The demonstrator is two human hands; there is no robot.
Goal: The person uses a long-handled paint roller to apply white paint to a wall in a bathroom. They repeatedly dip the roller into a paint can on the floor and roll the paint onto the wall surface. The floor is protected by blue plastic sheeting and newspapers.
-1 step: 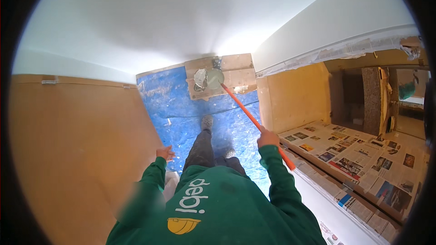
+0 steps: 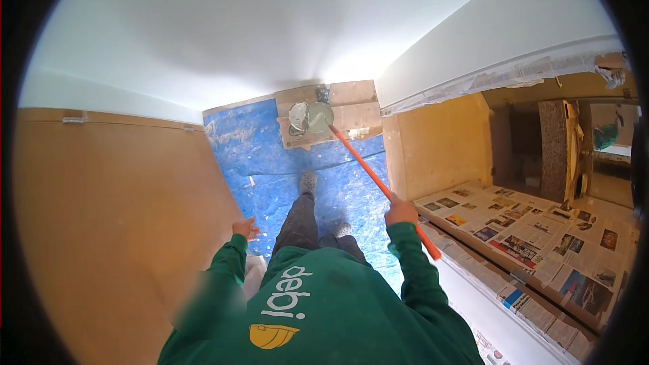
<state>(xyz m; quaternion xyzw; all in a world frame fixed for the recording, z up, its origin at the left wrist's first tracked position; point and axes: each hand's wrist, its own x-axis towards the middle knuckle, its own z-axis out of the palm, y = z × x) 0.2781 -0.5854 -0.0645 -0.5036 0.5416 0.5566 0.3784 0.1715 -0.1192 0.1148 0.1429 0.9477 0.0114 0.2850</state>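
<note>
My right hand (image 2: 401,211) is wrapped around a long orange pole (image 2: 362,162) near its lower end. The pole slants away to the far left, and its tip reaches the rim of a round pale-green paint bucket (image 2: 320,117). What is fixed to that tip, if anything, I cannot make out. Beside the bucket, on its left, sits a whitish, crumpled-looking round item (image 2: 298,117). Both stand on flattened cardboard (image 2: 355,111). My left hand (image 2: 245,229) hangs empty near the brown panel on the left, its fingers loosely apart.
Blue paint-spotted sheeting (image 2: 270,162) covers the floor under my feet. White walls (image 2: 203,27) rise ahead, and a brown board (image 2: 122,216) lines the left. To the right, newspaper (image 2: 527,223) covers a surface beside a white ledge (image 2: 487,318). Something white (image 2: 254,272) lies by my left leg.
My right hand has shifted slightly to the right and nearer to me, with the orange pole's lower end. My left hand looks unchanged.
</note>
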